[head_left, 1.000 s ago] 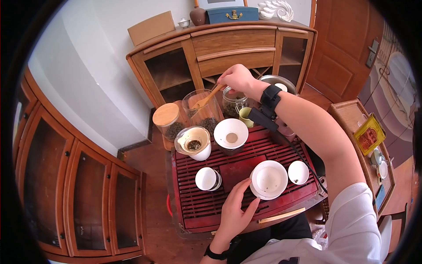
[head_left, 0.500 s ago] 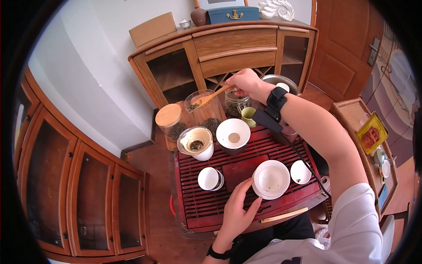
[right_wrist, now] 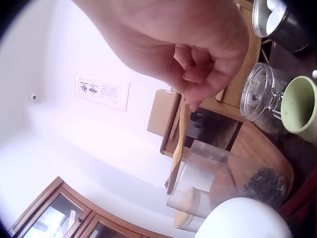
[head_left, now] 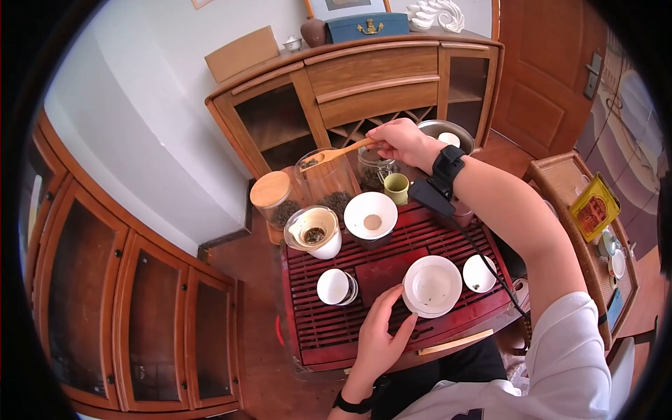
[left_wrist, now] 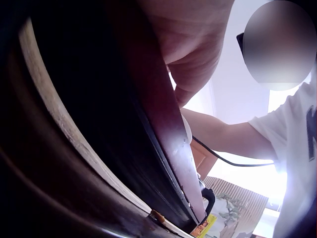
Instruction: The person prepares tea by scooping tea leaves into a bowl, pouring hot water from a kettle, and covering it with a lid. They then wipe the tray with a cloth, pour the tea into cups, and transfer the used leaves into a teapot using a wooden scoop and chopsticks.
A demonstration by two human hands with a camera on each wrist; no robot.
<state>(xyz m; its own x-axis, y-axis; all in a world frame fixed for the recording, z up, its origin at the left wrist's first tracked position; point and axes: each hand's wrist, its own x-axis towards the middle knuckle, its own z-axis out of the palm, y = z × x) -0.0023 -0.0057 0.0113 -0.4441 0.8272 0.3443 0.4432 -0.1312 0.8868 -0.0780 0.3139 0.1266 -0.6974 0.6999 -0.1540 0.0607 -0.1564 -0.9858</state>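
My right hand (head_left: 404, 140) pinches the handle end of a wooden scoop (head_left: 336, 153); dark leaves lie in its bowl, at the mouth of a clear jar (head_left: 325, 183) holding more leaves. The right wrist view shows the scoop (right_wrist: 179, 144) below the fingers of the hand (right_wrist: 198, 54). My left hand (head_left: 378, 343) rests its fingertips on the near left rim of a white lidless bowl (head_left: 432, 285), fingers extended. In the left wrist view that hand (left_wrist: 190, 44) is beside the red tray edge (left_wrist: 171, 134).
On the slatted red tray (head_left: 378, 327) stand a white strainer (head_left: 371, 213), a cup with a leaf-filled filter (head_left: 323, 245), a small cup (head_left: 334, 287) and a white lid or dish (head_left: 479, 273). Behind are a lidded jar (head_left: 273, 192), a green cup (head_left: 396, 187) and a metal pot (head_left: 458, 134).
The right hand has moved right and slightly down, and the scoop lies more level, with leaves visible in its bowl. The left hand stays at the white bowl.
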